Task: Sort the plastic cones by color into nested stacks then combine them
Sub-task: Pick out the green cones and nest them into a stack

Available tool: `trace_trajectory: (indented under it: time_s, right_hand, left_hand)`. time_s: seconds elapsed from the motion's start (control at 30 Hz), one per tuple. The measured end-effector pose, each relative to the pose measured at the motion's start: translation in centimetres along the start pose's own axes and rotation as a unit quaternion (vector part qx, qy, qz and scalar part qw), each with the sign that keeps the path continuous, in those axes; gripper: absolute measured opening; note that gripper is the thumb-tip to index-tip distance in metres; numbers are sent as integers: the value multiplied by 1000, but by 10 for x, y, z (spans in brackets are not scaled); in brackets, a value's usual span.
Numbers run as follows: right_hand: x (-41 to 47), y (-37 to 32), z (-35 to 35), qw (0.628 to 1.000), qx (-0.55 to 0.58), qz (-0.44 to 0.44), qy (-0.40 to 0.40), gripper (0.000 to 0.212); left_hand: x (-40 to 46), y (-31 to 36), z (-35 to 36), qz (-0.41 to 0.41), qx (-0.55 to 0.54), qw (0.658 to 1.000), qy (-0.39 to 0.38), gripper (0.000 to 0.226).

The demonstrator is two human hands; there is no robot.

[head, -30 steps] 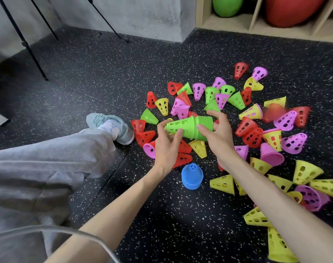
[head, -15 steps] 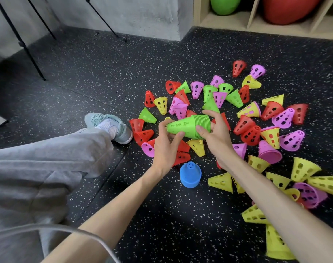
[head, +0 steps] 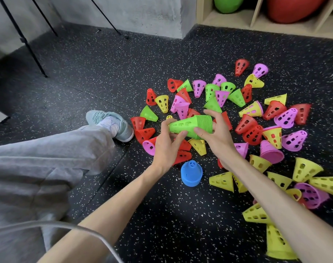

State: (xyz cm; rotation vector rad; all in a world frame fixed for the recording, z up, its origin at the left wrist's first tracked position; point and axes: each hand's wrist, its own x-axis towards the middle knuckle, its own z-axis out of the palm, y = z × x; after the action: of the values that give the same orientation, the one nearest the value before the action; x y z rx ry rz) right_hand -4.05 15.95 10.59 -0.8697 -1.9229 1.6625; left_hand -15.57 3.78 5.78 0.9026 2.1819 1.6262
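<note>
Both hands are busy with the green stack (head: 192,126), a run of nested green cones held sideways in the middle of the frame, narrow tip pointing left and the ribbed bundle of rims to the right; the left hand (head: 166,147) curls its fingers around the tip end while the right hand (head: 217,136) wraps the wide rim end, thumb below and fingers over the top, which looks to me like a squeeze to seat the cones snugly so the stack stays compact. It is held just above the scattered pile (head: 256,118) of red, pink, yellow and green cones spread over the speckled floor (head: 104,76) from the centre to the right edge, handy for picking up the next one. A few loose green cones remain in the upper middle of that pile, one green cone (head: 212,105) lying just behind the right hand's fingers, so I judge the green sorting is well along but not finished, and the other colours look untouched. Just below the hands a blue stack (head: 191,174) stands upright on its rim, apart from the heap, seemingly set aside as already done. The person sits on the floor, a grey trouser leg (head: 38,164) and a pale shoe (head: 112,123) stretched along the left of the frame, clear of the cones
</note>
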Motion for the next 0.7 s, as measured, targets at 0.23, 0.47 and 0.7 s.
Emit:
trace_trajectory:
  time_s: [0.23,0.47,0.7]
  right_hand:
    - [1,13,-3,999,-2,15,52,58]
    - [3,31,-3,997,-26,48,54,56]
    - [12,34,-1,996,-35,69,40,58]
  left_hand:
    - [46,-21,-22,47,146,985,-83,38]
    - [120,-73,-55,9,323,946,-38,32]
    - [165,-101,-72,-100,435,885,-131,38]
